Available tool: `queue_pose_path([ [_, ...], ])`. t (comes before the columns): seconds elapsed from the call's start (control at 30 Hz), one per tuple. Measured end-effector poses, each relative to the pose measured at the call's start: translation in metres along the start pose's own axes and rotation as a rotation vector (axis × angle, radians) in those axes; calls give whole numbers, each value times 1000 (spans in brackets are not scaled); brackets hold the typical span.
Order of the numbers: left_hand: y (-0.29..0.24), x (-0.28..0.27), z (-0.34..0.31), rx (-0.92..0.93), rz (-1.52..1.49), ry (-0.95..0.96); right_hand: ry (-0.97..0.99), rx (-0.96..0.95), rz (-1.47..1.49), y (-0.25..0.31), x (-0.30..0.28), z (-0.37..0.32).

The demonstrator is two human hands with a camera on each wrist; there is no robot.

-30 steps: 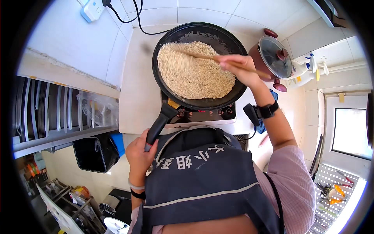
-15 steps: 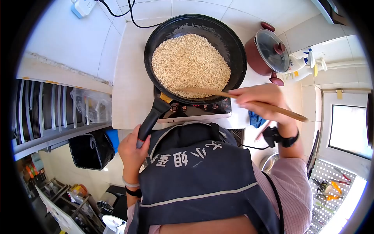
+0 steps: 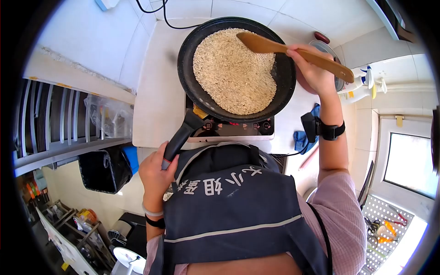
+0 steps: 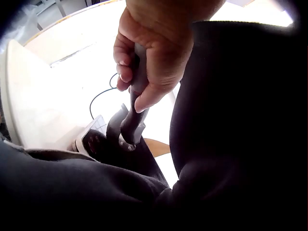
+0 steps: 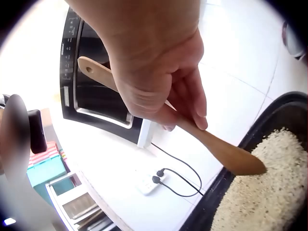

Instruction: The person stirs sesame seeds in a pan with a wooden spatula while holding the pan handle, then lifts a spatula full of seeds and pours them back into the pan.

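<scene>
A black wok (image 3: 285, 91) holds a broad heap of pale grains (image 3: 233, 75), spread over most of its base. My left hand (image 3: 156, 173) grips the wok's long black handle (image 3: 180, 141) close to my apron; the left wrist view shows the fingers and thumb wrapped around that handle (image 4: 139, 72). In my right hand (image 3: 316, 73) is a wooden spatula (image 3: 259, 43), pinched mid-shaft. Its blade lies at the far right part of the heap. From the right wrist, the spatula's blade (image 5: 240, 161) meets the grains (image 5: 269, 192) just inside the wok's rim.
Under the wok is an induction cooker (image 3: 233, 132) with lit controls. A lidded pot (image 3: 337, 55) stands to the right, partly behind my right hand, with spray bottles (image 3: 362, 87) beyond. A blue cloth (image 3: 302, 141) lies right of the cooker. Tiled walls border the counter (image 3: 156, 91).
The spatula has gone from the left side of the grains to the near edge, then over to the far right. The heap's shape has shifted. My left hand keeps hold of the handle.
</scene>
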State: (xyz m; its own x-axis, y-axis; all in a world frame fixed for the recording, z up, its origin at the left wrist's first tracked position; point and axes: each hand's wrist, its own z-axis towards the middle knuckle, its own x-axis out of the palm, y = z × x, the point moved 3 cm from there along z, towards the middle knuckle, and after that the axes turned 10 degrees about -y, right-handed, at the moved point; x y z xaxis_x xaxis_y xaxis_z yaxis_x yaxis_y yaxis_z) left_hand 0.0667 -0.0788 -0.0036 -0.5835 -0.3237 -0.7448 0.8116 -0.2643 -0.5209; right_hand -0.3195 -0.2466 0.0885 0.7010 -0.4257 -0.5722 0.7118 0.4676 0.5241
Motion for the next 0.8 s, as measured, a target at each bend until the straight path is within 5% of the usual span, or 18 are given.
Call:
queue_pose_path([
  [0.17,1,1,2,43,-18,-27,264,25,181,-28,39,-17],
  [0.23,0,0,3,47,-14,-42,347,-221,151,-9,35,-20],
  [0.33,0,1,1,14,-6,0,557,-176,175,12,9,-18],
  [0.43,2,2,0,40,-15,-29,574,-287,219,33,-27,-12],
  [0.6,2,-1,0,-39,2,65,671,-181,175,64,-86,-14],
  [0.8,3,1,2,40,-17,-14,765,-186,146,78,-65,-26],
])
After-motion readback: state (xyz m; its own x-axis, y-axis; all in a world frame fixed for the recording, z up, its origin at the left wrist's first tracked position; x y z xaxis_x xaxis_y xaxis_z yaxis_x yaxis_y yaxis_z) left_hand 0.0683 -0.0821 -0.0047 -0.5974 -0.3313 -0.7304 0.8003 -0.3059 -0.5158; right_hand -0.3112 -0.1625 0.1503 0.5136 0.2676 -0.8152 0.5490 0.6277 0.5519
